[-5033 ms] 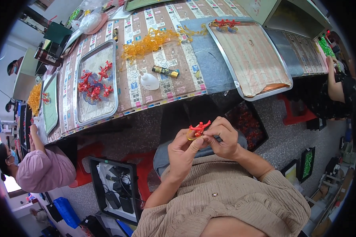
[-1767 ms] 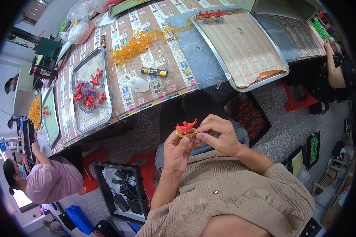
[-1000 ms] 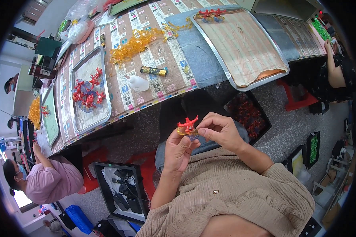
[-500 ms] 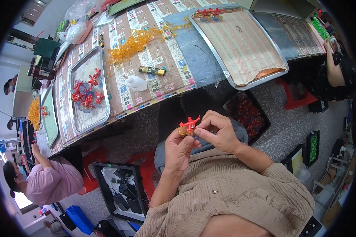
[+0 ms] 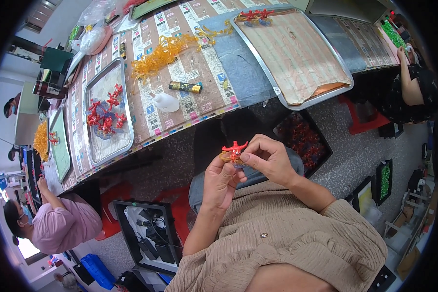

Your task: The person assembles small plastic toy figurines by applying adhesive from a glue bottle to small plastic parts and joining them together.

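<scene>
In front of my lap I hold a small red toy figure with outstretched arms. A translucent amber piece sits around its middle, and a bluish see-through part shows beneath. My left hand is closed around the lower part, its thumb and fingers pinching from the left. My right hand pinches the figure's right side between thumb and forefinger. The fingertips partly hide where the pieces meet. On the table beyond, a metal tray carries several similar red figures on bluish bases.
A white squeeze bottle, a black-and-gold tube and heaped amber plastic strips lie on the table. A paper-lined tray overhangs its edge. Below are a crate of red figures and a bin of adapters. Co-workers sit either side.
The amber piece now sits across the front of the red figure, where before it stood out more to the left. My left fingers have shifted slightly; both hands stay on the figure.
</scene>
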### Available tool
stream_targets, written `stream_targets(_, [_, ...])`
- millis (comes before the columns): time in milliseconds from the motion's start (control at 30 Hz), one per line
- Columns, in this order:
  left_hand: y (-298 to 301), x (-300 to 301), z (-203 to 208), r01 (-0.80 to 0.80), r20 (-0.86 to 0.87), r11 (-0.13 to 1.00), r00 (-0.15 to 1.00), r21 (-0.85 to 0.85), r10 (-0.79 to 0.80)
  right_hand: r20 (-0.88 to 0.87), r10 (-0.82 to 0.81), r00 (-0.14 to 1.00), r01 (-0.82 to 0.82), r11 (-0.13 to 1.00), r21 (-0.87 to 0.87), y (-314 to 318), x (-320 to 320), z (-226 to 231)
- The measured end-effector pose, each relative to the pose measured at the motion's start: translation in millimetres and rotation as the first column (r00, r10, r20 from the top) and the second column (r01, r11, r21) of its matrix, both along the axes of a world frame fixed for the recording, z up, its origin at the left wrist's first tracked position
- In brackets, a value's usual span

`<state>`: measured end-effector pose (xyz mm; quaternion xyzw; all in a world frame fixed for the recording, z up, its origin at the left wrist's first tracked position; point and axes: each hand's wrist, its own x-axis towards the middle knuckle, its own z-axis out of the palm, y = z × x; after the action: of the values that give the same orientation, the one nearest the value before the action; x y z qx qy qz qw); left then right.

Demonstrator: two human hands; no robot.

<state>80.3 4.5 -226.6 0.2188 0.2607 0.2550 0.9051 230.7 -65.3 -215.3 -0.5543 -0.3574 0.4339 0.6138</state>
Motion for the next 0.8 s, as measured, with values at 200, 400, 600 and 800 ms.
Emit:
stream_targets(200, [0.0,2.0,1.8,0.008,-0.026,0.999,1.0,-0.04,-0.009,0.026,-0.027,0.999,0.027,0.999,-0.03,1.0,-0.7,-0.2])
stream_targets(400, [-0.1,0.0,1.6,0.018,-0.004,0.984,1.0,-0.18,-0.019,0.023,-0.058,0.998,0.059,0.997,-0.052,0.9,0.1,-1.5])
stream_targets(600, [-0.8,-0.5,-0.4,0.015,0.003,0.985,1.0,-0.174,-0.015,0.055,-0.04,0.998,0.044,0.996,-0.073,-0.6,0.4,-1.3])
stream_targets(800, [-1.3,-1.7,-3.5,-0.015,0.006,0.988,1.0,-0.153,0.016,0.061,-0.024,0.998,0.028,0.997,-0.066,-1.8,0.9,-5.2])
